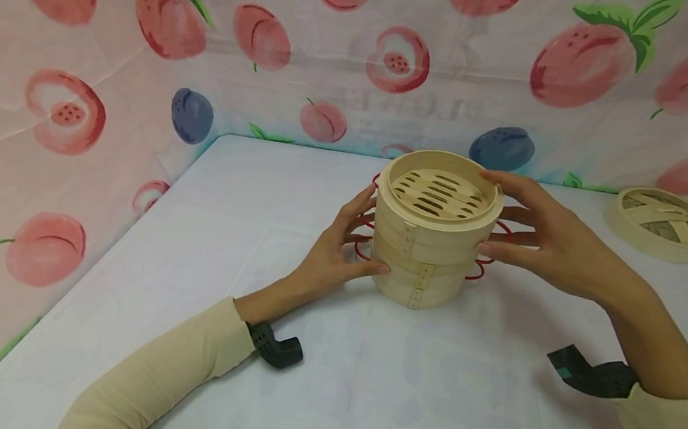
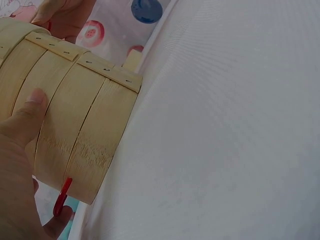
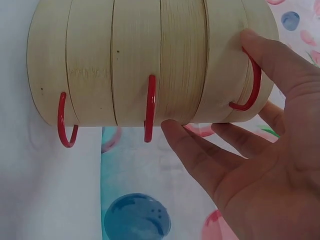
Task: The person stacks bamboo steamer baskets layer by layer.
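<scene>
A round bamboo steamer (image 1: 394, 246) of stacked tiers stands upright on the white-covered table, its slatted top tier uncovered. Red loop handles (image 3: 150, 107) stick out from its sides. My left hand (image 1: 328, 252) grips the stack from the left, with the thumb on the front wall and the other fingers reaching round behind. On the right side, my right hand (image 1: 562, 245) holds the upper part. Its thumb lies against the front wall near a red handle, and the index finger touches the top rim. The far fingertips are partly hidden behind the steamer.
The woven bamboo lid (image 1: 663, 236) lies at the back right of the white table (image 1: 476, 395). A fruit-print cloth (image 1: 256, 89) hangs behind the table and along its left side. Both wrists carry black camera mounts (image 1: 279, 350).
</scene>
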Motion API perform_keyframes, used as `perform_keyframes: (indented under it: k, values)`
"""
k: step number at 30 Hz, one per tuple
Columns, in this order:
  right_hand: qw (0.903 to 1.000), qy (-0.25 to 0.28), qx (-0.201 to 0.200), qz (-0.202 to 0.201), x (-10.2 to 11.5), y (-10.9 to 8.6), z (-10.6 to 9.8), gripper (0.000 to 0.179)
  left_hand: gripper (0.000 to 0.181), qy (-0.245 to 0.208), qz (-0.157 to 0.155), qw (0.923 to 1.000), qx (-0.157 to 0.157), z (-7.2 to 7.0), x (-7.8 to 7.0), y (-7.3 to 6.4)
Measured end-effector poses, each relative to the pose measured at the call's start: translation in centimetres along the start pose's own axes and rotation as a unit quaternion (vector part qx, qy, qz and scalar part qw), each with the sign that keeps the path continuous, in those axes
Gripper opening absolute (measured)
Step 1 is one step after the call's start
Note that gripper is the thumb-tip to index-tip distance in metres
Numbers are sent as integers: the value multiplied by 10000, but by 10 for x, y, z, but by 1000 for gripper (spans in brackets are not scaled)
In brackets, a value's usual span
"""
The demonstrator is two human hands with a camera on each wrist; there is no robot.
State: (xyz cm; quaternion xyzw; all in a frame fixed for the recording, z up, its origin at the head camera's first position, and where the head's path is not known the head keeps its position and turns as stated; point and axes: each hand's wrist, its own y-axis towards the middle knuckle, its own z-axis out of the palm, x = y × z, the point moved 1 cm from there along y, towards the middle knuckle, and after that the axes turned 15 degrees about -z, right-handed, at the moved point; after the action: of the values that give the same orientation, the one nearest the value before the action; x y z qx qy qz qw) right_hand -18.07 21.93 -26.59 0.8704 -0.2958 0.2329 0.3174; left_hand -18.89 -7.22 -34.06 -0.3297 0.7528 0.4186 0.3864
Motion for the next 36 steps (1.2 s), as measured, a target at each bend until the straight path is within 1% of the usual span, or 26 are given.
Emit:
perform_keyframes:
  k: [4, 8, 12, 22, 29, 33, 36]
  values:
    - [9999, 132, 18, -65, -2, 0, 0, 86, 102, -43, -128, 9999, 46, 0, -1, 0]
    - [9996, 281, 10, -26, -4, 0, -1, 87, 104, -43, -189, 9998, 64, -1, -1, 1]
    - [9992, 388, -8, 29, -6, 0, -2, 85, 105, -64, -184, 9998, 69, 0, 0, 1]
    - [9985, 530, -5, -101, -9, 1, -4, 84, 107, -108, -219, 9997, 77, 0, 0, 1]
    - [9976, 680, 1, -140, -12, 1, -5, 82, 108, -40, -272, 9996, 67, 0, -2, 1]
    - [9970, 751, 6, -186, -13, 1, -6, 81, 108, -30, -249, 9997, 62, 0, -3, 1]
    - [9972, 729, 4, -185, -14, 0, -6, 79, 109, -113, -223, 9997, 75, 1, -3, 1]
